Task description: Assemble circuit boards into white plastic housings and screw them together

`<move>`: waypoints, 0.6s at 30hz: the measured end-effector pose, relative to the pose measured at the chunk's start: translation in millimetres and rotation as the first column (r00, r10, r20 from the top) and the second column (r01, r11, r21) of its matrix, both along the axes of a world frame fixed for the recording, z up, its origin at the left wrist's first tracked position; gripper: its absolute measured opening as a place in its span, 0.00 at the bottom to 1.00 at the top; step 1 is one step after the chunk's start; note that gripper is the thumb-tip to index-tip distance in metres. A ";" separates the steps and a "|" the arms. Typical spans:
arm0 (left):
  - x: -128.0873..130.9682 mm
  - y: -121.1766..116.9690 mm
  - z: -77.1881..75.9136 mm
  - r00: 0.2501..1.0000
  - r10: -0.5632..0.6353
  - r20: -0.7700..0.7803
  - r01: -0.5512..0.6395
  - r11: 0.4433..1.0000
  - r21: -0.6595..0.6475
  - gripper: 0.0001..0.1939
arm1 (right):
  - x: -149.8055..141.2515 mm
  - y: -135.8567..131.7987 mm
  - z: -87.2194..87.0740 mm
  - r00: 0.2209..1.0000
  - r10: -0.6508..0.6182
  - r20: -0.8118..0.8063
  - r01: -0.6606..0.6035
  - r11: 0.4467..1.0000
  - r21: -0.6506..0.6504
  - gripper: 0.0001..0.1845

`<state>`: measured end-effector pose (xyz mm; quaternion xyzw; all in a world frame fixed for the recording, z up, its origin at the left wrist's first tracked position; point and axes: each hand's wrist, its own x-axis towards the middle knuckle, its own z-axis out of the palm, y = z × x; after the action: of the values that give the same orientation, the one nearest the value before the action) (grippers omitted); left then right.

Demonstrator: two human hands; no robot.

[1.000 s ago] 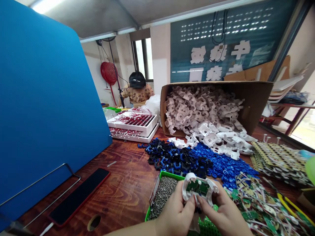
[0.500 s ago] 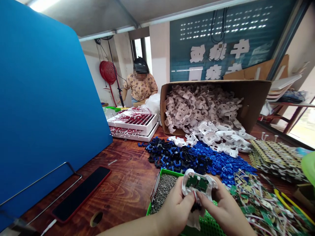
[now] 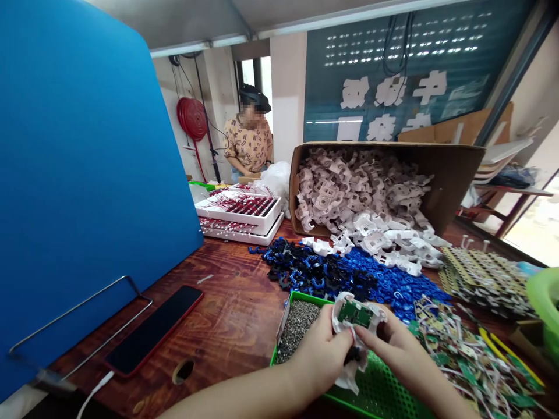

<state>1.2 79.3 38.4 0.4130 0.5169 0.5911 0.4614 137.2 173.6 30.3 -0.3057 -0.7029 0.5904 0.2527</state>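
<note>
Both of my hands grip a white plastic housing [image 3: 344, 378] above a green tray [image 3: 325, 299]. A green circuit board [image 3: 354, 314] sits inside the housing's upper part, with a small dark part lower down between my hands. My left hand [image 3: 321, 349] closes around the left side, its thumb pressed in near the board's lower edge. My right hand [image 3: 393, 343] holds the right side, thumb tip close to the left thumb. Small metal screws [image 3: 297, 326] fill the tray's left section. The tray's perforated part lies under my hands.
Behind lie black and blue plastic pieces [image 3: 323, 267] and a tipped cardboard box [image 3: 454, 180] of white housings. Circuit boards with wires [image 3: 463, 361] are heaped at right. A phone [image 3: 155, 329], a blue panel [image 3: 96, 174] and white trays [image 3: 240, 218] stand left. A co-worker [image 3: 248, 137] is behind.
The camera view has shifted slightly. My hands and the housing appear a little farther right, with the housing tilted more. The co-worker's head has lifted and turned.
</note>
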 end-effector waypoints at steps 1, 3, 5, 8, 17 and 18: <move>-0.6 -0.3 -0.1 1.000 -0.004 0.014 0.004 1.000 -0.002 0.18 | 0.1 0.3 1.7 1.000 0.005 -0.003 -0.005 1.000 -0.028 0.26; -1.6 -0.2 0.4 0.999 -0.020 0.036 0.020 1.000 0.000 0.19 | 0.4 1.6 5.1 1.000 0.011 -0.013 -0.012 0.996 -0.083 0.24; -1.8 1.1 2.0 0.997 -0.059 0.058 0.058 0.998 0.005 0.22 | 1.0 4.1 8.5 1.000 0.010 -0.028 -0.014 0.992 -0.127 0.24; -0.2 4.4 5.9 0.985 -0.136 0.106 0.136 0.991 0.010 0.24 | 2.4 9.3 12.7 0.998 -0.024 -0.055 0.014 0.986 -0.168 0.25; 3.5 4.8 8.2 0.962 -0.257 0.086 0.265 0.960 -0.088 0.30 | 25.1 36.8 31.3 0.963 -0.256 -0.084 0.237 0.954 -0.186 0.16; 3.7 4.7 6.7 0.963 -0.264 0.062 0.269 0.958 -0.097 0.29 | 33.1 41.0 35.4 0.941 -0.322 -0.102 0.304 0.940 -0.158 0.15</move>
<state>4.9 84.0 45.2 0.4395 0.4757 0.5056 0.5700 170.3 214.6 65.7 -0.3926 -0.5848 0.6085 0.3656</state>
